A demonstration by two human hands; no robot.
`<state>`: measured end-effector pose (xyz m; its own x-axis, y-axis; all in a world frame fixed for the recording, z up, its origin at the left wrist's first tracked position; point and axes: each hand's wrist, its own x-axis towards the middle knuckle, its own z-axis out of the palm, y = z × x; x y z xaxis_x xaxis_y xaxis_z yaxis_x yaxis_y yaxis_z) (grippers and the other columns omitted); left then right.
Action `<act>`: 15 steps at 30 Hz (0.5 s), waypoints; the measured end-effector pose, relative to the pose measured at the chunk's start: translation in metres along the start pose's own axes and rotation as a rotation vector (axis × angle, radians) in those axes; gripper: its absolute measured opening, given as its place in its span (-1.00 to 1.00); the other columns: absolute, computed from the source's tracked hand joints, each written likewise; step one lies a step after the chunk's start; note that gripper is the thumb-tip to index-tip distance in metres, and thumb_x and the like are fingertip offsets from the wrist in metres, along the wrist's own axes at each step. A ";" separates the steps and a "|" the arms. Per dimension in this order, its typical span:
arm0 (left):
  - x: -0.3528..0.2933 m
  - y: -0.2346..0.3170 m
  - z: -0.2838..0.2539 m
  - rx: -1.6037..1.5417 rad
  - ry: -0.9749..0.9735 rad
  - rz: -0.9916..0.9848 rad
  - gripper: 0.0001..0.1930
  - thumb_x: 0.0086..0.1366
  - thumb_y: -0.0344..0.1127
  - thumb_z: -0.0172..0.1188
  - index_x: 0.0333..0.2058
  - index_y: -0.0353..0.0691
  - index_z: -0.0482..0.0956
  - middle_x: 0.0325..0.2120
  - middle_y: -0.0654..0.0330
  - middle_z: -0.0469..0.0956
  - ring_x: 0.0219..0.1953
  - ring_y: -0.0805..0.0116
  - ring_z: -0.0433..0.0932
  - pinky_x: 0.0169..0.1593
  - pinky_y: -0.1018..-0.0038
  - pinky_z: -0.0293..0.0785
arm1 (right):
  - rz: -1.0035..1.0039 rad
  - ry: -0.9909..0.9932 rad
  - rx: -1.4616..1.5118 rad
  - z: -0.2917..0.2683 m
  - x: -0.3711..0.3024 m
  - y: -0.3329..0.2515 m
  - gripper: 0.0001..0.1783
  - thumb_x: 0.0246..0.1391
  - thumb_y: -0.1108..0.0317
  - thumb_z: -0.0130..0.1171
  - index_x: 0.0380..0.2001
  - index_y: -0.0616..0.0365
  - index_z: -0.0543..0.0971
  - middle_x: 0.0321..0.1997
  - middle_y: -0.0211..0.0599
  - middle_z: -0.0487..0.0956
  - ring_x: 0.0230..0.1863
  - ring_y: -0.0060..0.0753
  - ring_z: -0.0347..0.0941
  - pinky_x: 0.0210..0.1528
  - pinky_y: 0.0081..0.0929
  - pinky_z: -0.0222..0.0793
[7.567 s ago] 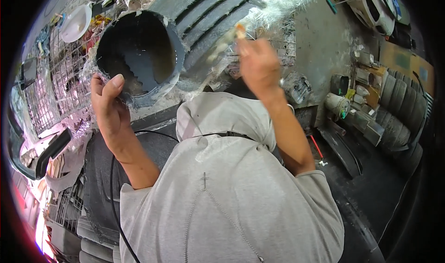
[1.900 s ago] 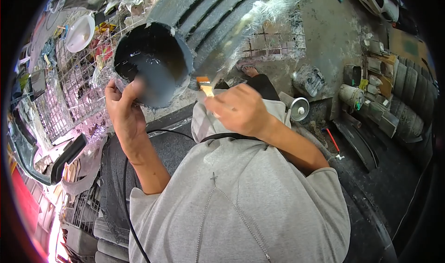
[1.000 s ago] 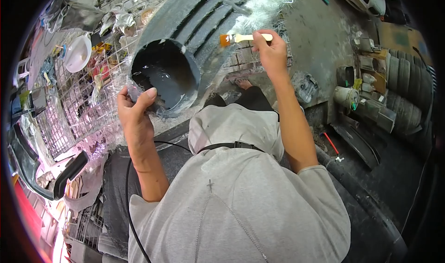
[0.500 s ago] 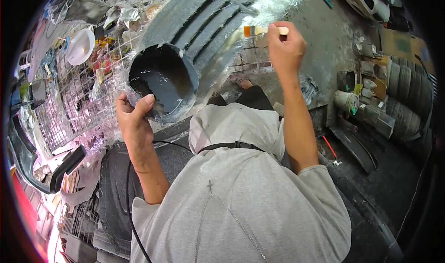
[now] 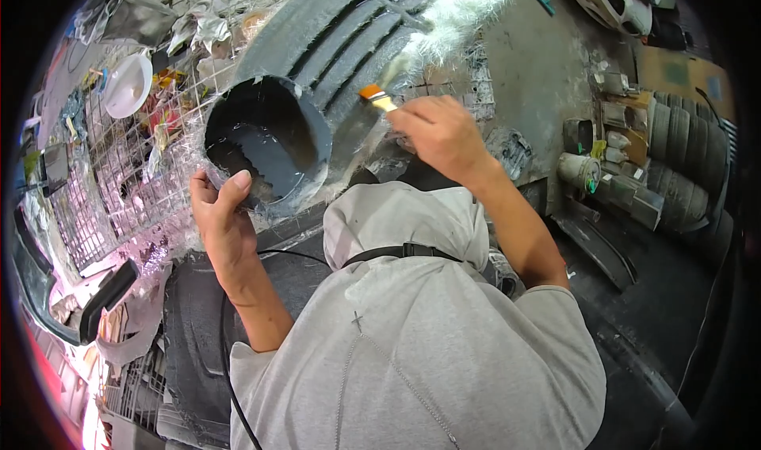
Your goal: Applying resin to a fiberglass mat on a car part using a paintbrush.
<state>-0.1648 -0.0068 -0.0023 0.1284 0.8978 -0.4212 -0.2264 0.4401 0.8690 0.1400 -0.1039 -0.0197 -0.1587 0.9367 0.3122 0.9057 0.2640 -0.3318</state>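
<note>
Fingers of the right hand [image 5: 445, 139] grip a pale-handled, orange-bristled brush [image 5: 379, 97], those of the left hand [image 5: 228, 212] clasp the near-left rim of a dark, glossy-wet round container [image 5: 317, 129], and brushing seems in hand, calling for light strokes on the ribbed grey panel [image 5: 333, 30] beyond, fuzzy with white fibres [image 5: 460, 14] far right.

From my head, the left fisheye camera looks steeply down, my grey shirt [image 5: 476, 355] close below it, my left grip [image 5: 227, 218] and right grip [image 5: 444, 137] farther out.

One brush [image 5: 376, 98]; one handheld tub [image 5: 318, 137]
</note>
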 end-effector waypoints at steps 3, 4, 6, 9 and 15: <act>-0.005 -0.002 0.002 -0.031 -0.005 0.010 -0.55 0.10 -0.38 0.29 -0.02 -0.32 0.43 -0.20 0.19 0.54 -0.18 0.38 0.52 0.02 0.47 0.43 | -0.002 0.109 -0.100 -0.015 0.010 0.029 -0.80 -0.05 0.49 0.18 -0.31 0.01 0.64 -0.37 -0.42 0.57 -0.38 -0.35 0.52 -0.33 -0.38 0.38; -0.006 -0.006 0.002 -0.023 0.000 0.015 -0.53 0.09 -0.37 0.29 0.00 -0.32 0.43 -0.19 0.18 0.54 -0.16 0.38 0.52 0.02 0.47 0.43 | 0.024 0.132 -0.056 -0.014 0.012 0.042 -0.74 -0.07 0.54 0.23 -0.25 0.07 0.67 -0.31 -0.34 0.65 -0.35 -0.27 0.55 -0.32 -0.33 0.42; -0.010 -0.009 0.009 -0.012 0.004 0.028 -0.51 0.08 -0.36 0.28 0.01 -0.32 0.43 -0.17 0.17 0.54 -0.14 0.37 0.52 0.02 0.46 0.44 | -0.028 0.082 -0.079 -0.010 0.004 0.063 -0.74 -0.07 0.54 0.23 -0.25 0.07 0.68 -0.32 -0.34 0.65 -0.36 -0.27 0.55 -0.33 -0.33 0.41; -0.024 -0.012 0.028 -0.087 0.124 0.020 -0.47 -0.04 -0.47 0.35 -0.04 -0.32 0.40 -0.21 0.19 0.51 -0.20 0.41 0.51 -0.05 0.49 0.44 | -0.111 0.011 -0.051 -0.008 -0.009 0.069 -0.71 -0.08 0.54 0.20 -0.24 0.04 0.69 -0.32 -0.35 0.64 -0.36 -0.28 0.55 -0.32 -0.37 0.40; -0.065 -0.027 0.084 -0.162 0.309 0.109 -0.42 -0.05 -0.46 0.38 0.00 -0.33 0.40 -0.18 0.18 0.52 -0.16 0.38 0.51 -0.01 0.47 0.45 | -0.099 0.204 0.429 -0.047 0.022 0.098 -0.71 -0.10 0.55 0.35 -0.23 0.09 0.67 -0.34 -0.36 0.65 -0.35 -0.29 0.56 -0.34 -0.41 0.43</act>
<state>-0.0861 -0.0781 0.0235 -0.1973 0.8910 -0.4089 -0.3757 0.3165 0.8710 0.2434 -0.0684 -0.0033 -0.1164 0.8493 0.5149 0.6396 0.4607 -0.6153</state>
